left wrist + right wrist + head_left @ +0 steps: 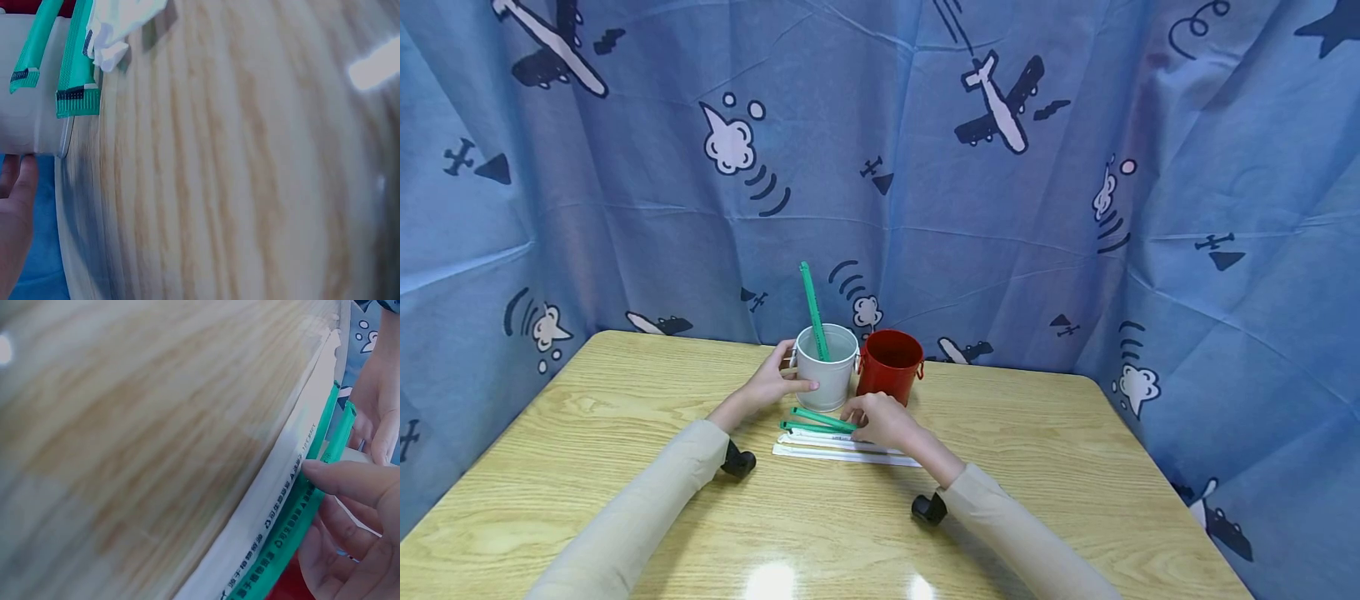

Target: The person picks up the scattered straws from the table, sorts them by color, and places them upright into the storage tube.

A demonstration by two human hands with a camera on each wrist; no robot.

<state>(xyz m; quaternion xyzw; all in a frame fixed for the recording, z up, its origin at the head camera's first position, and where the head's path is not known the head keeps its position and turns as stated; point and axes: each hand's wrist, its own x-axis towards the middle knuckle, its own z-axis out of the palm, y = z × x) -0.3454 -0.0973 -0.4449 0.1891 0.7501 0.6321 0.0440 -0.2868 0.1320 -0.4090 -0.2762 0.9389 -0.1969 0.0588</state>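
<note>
Nearest on the wooden table [1075, 467], a flat row of white paper-wrapped straws [842, 454] lies crosswise, with green-wrapped straws [808, 427] just behind them. Over these the right hand [880, 419] curls, its fingers pinching the end of the top green straw [822, 417], which sits lifted a little above the pile. Farther back the left hand [772, 383] holds the side of the white bucket [827, 367], fingers wrapped on its wall, one green straw [813, 310] standing tilted inside it, and a red bucket [890, 364] touching it on the right.
</note>
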